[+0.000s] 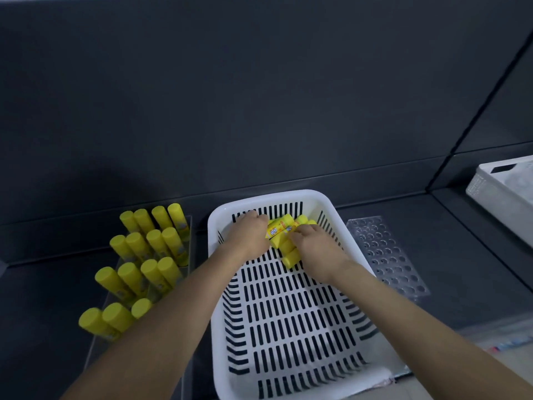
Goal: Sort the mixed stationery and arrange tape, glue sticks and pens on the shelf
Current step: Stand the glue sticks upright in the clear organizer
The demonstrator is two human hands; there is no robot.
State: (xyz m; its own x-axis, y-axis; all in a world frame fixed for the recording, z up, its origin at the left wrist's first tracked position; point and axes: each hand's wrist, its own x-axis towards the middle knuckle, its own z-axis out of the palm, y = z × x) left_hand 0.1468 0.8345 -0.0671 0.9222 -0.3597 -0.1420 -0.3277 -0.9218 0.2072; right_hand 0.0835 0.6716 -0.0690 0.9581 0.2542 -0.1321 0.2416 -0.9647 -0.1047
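Fig.: glue-stick sorting, head view, near to far. Foreground: two bare forearms reach fwd over a white slotted plastic basket (288,356), rigid, rounded rim, floor mostly bare. At its far end lies the last small cluster of loose glue sticks (284,230), yellow cylinders w/ printed labels, lying on their sides. Left hand (248,235) is curled, fingers closing on the cluster's left end; right hand (314,243) is cupped over its right side, fingertips touching the sticks. Firm grip vs. mere contact: cannot tell. Step in hand (judged): gathering the remaining sticks. Next move calls for a secure multi-stick hold, since smooth round bodies may roll or slip, then a lift over the rim leftward. Left of basket: clear acrylic rack (184,255) holding upright racked glue sticks (138,267), caps up, near rows partly hidden by the arm. Right: transparent perforated holder (386,255), holes unfilled. Far right: second white bin (490,192). Behind: matte dark-grey shelf (432,220).
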